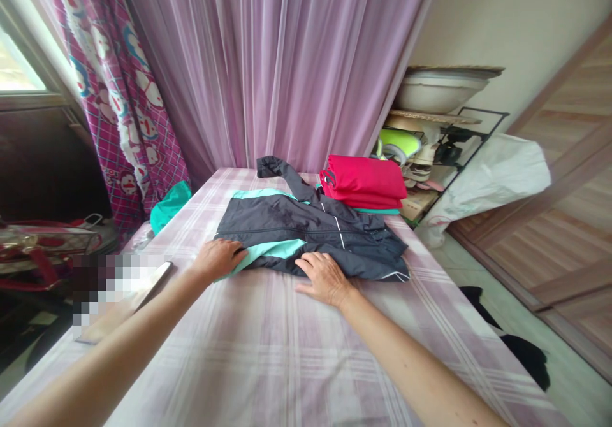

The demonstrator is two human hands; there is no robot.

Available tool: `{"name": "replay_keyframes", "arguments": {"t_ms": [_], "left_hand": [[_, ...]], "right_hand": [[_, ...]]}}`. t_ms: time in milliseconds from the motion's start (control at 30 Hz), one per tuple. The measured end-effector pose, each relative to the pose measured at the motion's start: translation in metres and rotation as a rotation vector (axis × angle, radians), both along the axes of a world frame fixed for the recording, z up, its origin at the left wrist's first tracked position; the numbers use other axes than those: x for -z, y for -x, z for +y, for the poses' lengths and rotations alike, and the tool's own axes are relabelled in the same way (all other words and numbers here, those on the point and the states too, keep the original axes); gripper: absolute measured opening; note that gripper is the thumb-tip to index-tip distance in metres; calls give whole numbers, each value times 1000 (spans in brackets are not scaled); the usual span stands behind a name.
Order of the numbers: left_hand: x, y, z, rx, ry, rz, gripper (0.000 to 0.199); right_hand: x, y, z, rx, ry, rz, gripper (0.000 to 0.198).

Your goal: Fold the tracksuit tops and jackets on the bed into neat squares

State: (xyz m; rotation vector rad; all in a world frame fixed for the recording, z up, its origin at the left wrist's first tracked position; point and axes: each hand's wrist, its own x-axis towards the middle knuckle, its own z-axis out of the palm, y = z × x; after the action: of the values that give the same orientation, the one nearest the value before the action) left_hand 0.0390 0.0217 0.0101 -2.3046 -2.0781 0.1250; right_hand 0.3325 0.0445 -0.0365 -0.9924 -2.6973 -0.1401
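Note:
A dark grey zip jacket [282,220] with turquoise panels and white piping lies flat across the table. One sleeve sticks out toward the curtain at the far side; the other lies along the near edge. My left hand [220,258] rests at the jacket's left hem, fingers stretched over the edge by the turquoise panel. On the near sleeve lies my right hand [325,277], palm down with fingers spread. Neither hand grips anything that I can see.
Folded red cloth [366,181] is stacked behind the jacket's right end, with turquoise cloth below. A pixelated flat object [150,287] lies at the left edge. Purple curtains [287,64] hang behind the table [268,357]. A rack with a basin [437,92] stands right.

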Motion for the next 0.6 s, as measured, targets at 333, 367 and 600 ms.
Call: {"name": "replay_keyframes", "arguments": {"t_ms": [333, 367, 600], "left_hand": [[0, 15, -18, 69, -12, -23, 50], [-3, 17, -16, 63, 3, -23, 50], [-4, 24, -12, 53, 17, 12, 47]], "right_hand": [[-33, -15, 2, -23, -47, 234, 19], [-38, -23, 1, -11, -44, 326, 21], [-52, -109, 34, 512, 183, 995, 34]]}}
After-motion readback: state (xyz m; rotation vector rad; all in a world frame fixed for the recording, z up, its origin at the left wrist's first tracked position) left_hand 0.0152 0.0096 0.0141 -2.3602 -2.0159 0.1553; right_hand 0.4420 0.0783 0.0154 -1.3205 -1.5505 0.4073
